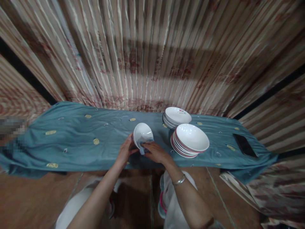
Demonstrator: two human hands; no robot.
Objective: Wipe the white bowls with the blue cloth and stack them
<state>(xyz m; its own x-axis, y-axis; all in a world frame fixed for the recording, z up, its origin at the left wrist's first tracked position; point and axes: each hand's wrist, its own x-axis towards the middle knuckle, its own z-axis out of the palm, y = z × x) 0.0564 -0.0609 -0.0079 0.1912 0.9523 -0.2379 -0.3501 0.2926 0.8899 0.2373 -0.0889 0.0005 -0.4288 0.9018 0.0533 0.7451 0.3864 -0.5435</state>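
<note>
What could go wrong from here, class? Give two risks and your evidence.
The tilted bowl might slip, since the left hand grips its side while the right hand holds a rag at its near rim. The right hand could also bump the stacked bowls close by.

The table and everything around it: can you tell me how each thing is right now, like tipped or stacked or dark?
Small bowl: tipped, held by the left hand
Cloth: bunched in the right hand, against the bowl
Bowl stack: nested, open sides up
Plate stack: piled, face up
Phone: lying flat, dark
Tablecloth: spread, wrinkled
Curtain: hanging in folds
</note>
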